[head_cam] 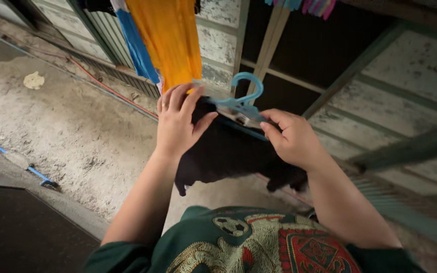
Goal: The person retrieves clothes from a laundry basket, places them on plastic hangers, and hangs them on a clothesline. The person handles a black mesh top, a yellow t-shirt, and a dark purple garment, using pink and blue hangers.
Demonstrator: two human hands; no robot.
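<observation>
Both hands grip a black garment (pixel 228 156) on a light blue hanger (pixel 241 101). The left hand (pixel 175 121) pinches one shoulder, the right hand (pixel 292 139) the other.

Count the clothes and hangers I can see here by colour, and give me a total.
Black garment held by both hands: 1
Light blue plastic hanger in it: 1
Orange hanging cloth: 1
Blue hanging cloth: 1
Total: 4

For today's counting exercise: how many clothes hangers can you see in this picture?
1. A light blue plastic hanger sits at the top of the black garment, between the left hand and right hand. The hanging orange cloth may hide others.
</observation>
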